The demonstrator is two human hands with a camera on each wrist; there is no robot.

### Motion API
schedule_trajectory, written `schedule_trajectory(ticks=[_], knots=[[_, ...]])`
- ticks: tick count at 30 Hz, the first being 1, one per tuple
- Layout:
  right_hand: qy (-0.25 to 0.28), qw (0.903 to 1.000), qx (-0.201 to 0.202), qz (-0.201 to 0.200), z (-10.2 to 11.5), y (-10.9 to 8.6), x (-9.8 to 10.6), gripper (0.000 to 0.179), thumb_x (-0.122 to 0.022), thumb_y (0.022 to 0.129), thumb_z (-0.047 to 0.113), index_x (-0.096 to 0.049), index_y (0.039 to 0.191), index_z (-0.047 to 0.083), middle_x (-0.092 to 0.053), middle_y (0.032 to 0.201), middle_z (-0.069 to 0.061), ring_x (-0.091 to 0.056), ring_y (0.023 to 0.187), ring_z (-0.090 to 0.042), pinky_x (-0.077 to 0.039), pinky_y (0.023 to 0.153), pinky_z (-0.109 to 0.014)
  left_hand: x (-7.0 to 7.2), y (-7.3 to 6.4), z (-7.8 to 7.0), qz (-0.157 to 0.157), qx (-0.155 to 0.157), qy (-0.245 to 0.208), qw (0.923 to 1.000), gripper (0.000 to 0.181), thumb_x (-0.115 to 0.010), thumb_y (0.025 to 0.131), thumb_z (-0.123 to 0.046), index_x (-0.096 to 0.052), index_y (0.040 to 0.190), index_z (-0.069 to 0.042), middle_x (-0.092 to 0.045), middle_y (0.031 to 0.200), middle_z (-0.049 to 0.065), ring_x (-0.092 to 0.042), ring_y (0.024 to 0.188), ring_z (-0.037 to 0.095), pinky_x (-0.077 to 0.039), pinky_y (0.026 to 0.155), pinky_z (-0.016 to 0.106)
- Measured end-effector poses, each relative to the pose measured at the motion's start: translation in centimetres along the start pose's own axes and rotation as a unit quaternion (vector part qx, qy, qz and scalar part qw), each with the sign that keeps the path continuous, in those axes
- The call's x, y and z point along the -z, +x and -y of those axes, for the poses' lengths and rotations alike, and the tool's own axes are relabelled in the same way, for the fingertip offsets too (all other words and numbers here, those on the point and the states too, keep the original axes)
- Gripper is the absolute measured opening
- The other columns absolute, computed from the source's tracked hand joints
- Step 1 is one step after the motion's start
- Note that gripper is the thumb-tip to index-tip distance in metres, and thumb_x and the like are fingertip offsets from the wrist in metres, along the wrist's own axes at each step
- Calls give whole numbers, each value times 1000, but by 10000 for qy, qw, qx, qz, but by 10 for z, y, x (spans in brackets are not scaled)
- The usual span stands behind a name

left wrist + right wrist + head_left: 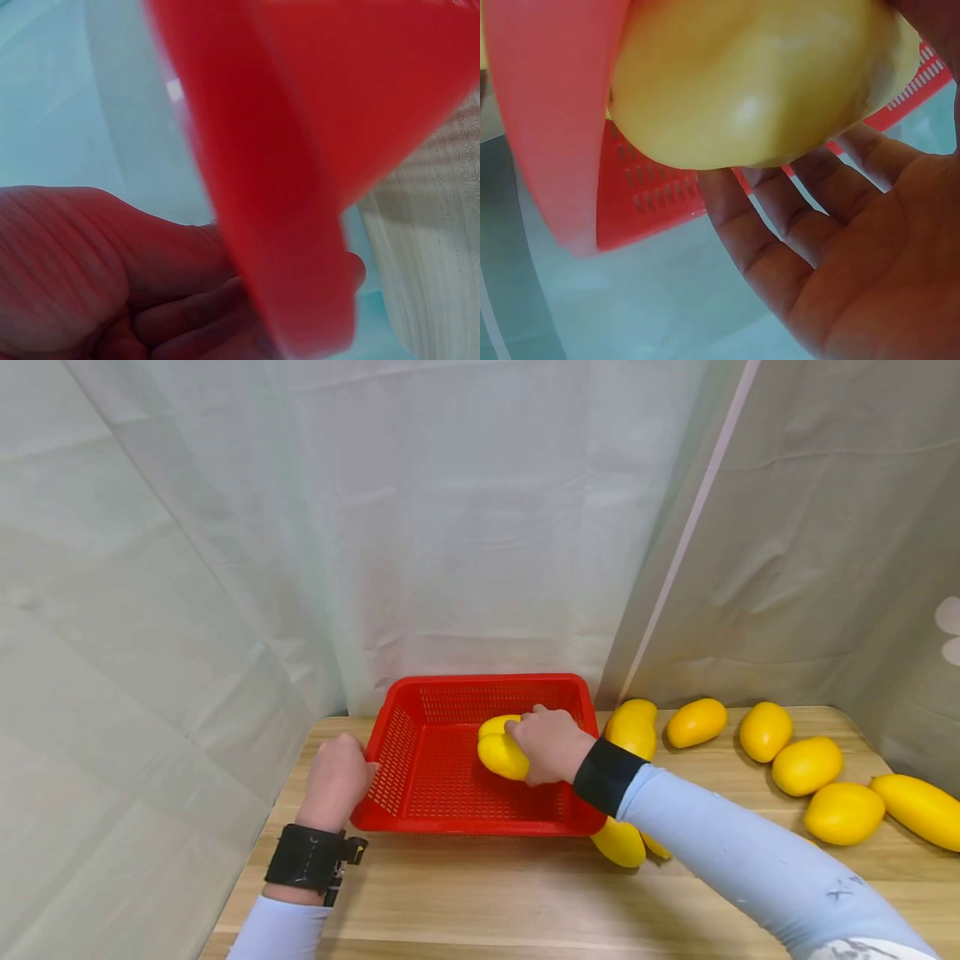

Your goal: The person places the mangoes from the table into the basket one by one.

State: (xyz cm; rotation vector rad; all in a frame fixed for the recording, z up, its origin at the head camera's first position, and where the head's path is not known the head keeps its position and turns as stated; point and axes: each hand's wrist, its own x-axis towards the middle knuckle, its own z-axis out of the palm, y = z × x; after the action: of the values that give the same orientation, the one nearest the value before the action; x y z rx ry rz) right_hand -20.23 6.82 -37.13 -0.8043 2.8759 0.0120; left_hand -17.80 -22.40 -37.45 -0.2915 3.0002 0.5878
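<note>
A red plastic basket with slotted walls stands at the table's back edge, tilted toward me. My left hand grips its left rim; in the left wrist view the fingers curl round the blurred red rim. Inside the basket, my right hand holds a smooth yellow mango, its fingers and thumb round the fruit. Close up in the right wrist view, the held mango has fingertips against its lower side. A second yellow mango shows just behind it, partly covered.
Right of the basket lie several more yellow mangoes, one beside its wall and others farther right. Another mango lies by the basket's front right corner, partly covered. Pale curtains hang behind the wooden table.
</note>
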Motion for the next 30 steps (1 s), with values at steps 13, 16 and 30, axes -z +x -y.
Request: schedule_trajectory(ticks=[13,16,30], knots=[[-190,9993,-9,324,6,7,-5,84,-84,60,44,-49,132,19,-62,116,-3,-52,98,-23,-52,84,-38,2,-2,-2,42,40,17,10000,22,-67,83,-11,-65,97,5,-63,76,16,-59,56,19,-50,45,27],[-228,9991,-45,341,7,9,-6,85,-84,60,44,-48,132,20,-62,115,-3,-51,96,-22,-53,82,-38,2,-3,-2,50,33,31,10000,22,-68,83,-12,-65,97,5,-64,76,16,-58,56,19,-50,45,26],[-596,9973,-116,406,15,15,-10,84,-84,60,43,-47,132,17,-55,126,-7,-54,108,-27,-50,92,-44,1,0,0,19,-50,91,9999,23,-68,83,-13,-65,98,5,-64,75,16,-58,55,20,-50,46,27]])
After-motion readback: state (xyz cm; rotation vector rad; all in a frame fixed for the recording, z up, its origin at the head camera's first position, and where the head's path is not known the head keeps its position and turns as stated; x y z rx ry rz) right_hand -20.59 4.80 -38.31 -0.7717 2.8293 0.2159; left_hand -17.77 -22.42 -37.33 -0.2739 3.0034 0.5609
